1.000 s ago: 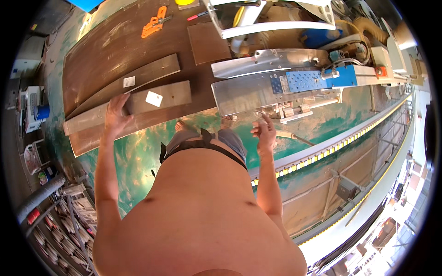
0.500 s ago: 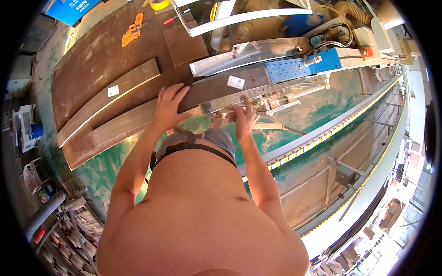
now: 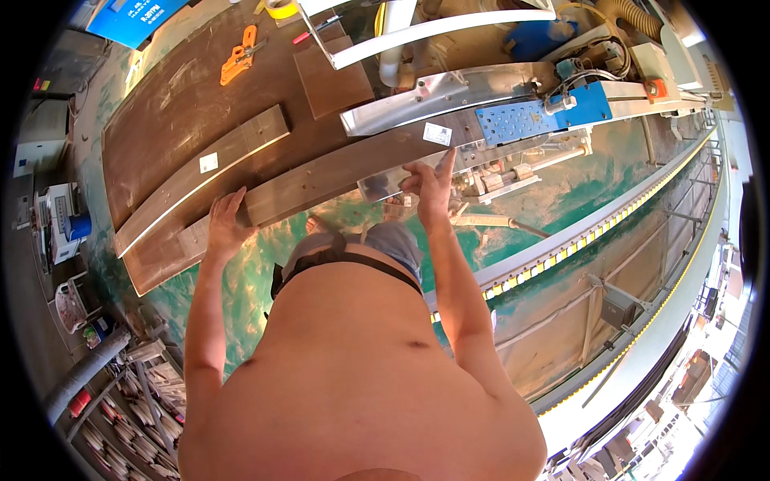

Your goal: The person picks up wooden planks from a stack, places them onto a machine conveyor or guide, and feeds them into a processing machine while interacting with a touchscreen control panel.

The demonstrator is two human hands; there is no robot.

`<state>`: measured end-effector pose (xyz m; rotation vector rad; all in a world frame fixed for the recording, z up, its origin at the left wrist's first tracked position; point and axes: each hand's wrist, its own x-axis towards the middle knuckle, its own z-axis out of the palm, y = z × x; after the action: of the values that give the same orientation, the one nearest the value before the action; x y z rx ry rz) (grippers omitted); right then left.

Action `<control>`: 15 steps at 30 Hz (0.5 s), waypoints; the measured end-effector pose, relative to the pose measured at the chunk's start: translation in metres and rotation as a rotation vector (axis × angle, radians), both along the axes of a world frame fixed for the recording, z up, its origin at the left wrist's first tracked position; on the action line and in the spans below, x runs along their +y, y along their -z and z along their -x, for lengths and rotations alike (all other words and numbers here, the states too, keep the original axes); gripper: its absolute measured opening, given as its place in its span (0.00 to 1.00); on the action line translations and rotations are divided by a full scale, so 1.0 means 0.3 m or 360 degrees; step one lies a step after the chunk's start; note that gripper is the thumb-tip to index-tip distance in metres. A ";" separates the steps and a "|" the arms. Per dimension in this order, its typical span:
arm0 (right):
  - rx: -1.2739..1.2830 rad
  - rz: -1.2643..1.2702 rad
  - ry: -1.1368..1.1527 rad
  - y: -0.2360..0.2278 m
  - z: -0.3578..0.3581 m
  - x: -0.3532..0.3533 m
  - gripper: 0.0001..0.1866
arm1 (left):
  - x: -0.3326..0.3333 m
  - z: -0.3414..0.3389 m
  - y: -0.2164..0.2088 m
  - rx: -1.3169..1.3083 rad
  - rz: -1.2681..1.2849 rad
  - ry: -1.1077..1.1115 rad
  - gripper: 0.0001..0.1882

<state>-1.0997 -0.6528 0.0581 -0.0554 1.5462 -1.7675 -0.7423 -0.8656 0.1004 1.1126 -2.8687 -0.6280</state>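
Observation:
A long grey-brown wooden board (image 3: 337,172) with a white label lies from the brown workbench (image 3: 172,104) onto the metal bed of a machine (image 3: 449,92). My left hand (image 3: 227,224) grips its near left end. My right hand (image 3: 427,186) rests with spread fingers on the board's near edge where it meets the machine. A second, similar board (image 3: 204,172) with a white label lies on the bench just behind and to the left.
An orange tool (image 3: 238,54), a yellow tape roll (image 3: 281,8) and a small brown panel (image 3: 330,76) lie at the bench's far side. The machine has a blue perforated plate (image 3: 529,116). A long rail (image 3: 593,232) runs along the green floor at right; racks stand lower left.
The board has slid to the right, farther onto the machine bed. Both my hands moved with it, the left now at its trailing end, the right near the machine.

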 end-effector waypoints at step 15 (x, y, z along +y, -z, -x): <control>-0.0133 -0.0064 -0.0037 0.002 0.035 -0.014 0.52 | -0.004 -0.028 -0.031 -0.0029 0.0066 -0.0107 0.51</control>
<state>-1.1103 -0.6570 0.0576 0.0198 1.5145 -1.6990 -0.7339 -0.8667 0.1098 1.2093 -2.8313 -0.5559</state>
